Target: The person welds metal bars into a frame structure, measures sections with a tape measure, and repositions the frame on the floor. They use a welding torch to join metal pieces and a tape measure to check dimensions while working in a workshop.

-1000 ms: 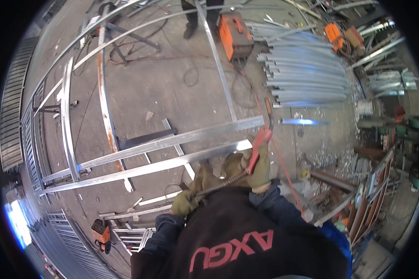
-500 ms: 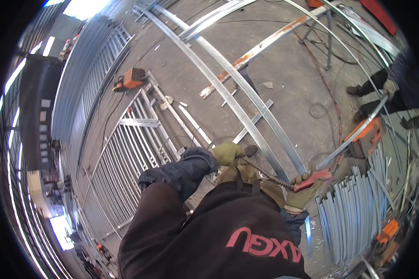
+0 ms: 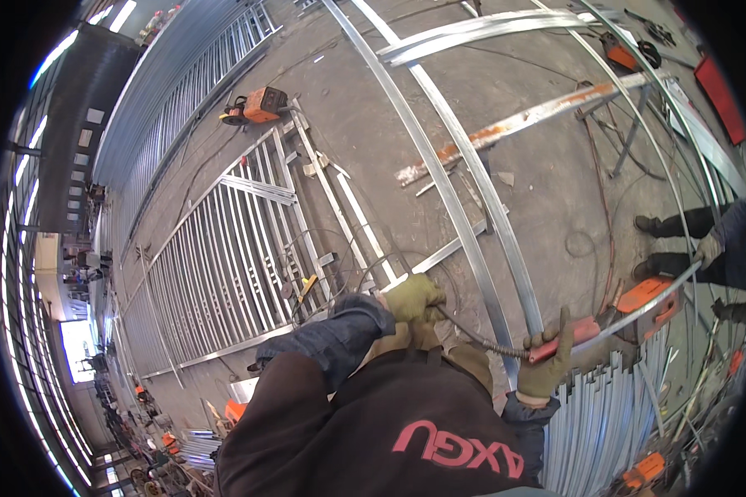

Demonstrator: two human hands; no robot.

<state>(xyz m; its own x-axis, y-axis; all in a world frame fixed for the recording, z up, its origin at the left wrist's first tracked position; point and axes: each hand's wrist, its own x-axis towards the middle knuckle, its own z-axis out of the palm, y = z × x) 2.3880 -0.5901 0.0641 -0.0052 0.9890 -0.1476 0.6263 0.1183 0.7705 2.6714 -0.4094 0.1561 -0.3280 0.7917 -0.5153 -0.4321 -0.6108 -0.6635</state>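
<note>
My right hand [image 3: 547, 364], in an olive work glove, is closed around the red handle of a welding torch [image 3: 570, 337]. Its front end reaches right, where its tip is hard to make out against the metal. From the handle's rear a spring sleeve and dark torch cable [image 3: 475, 335] run left across my waist. My left hand [image 3: 413, 298], gloved alike, is closed on that cable. Just beyond my hands, two long galvanized steel tubes [image 3: 472, 240] stretch away from me, resting across a crosspiece.
A flat frame of steel bars [image 3: 215, 273] lies at left; an orange machine [image 3: 265, 104] stands behind it. At right are a bundle of steel tubes [image 3: 597, 422], an orange case [image 3: 651, 298] and a co-worker's gloved hand [image 3: 709, 248] on a tube. A rusty beam [image 3: 514, 126] crosses beyond.
The view has turned, so the tubes and rusty beam appear farther right. Both hands keep their hold on torch and cable, sitting slightly lower in the picture. My right thumb now points up.
</note>
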